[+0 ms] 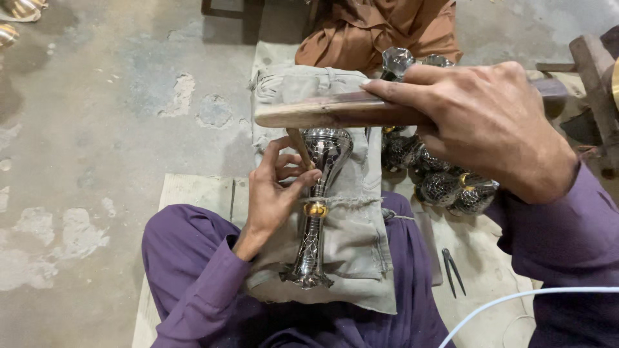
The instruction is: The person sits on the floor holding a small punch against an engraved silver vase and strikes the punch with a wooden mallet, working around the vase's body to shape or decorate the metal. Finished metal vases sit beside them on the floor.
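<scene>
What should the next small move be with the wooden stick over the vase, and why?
Probably a short tap of the wooden stick down onto the punch. The right hand holds the stick raised just above it, while the left hand steadies the punch tip on the vase.

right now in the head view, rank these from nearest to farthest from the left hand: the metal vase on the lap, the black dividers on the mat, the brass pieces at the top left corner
1. Metal vase: under the left hand, touching its fingers, on the cloth pad.
2. Black dividers: lower right on the mat, past the lap.
3. Brass pieces: far top left, on the concrete floor.
</scene>
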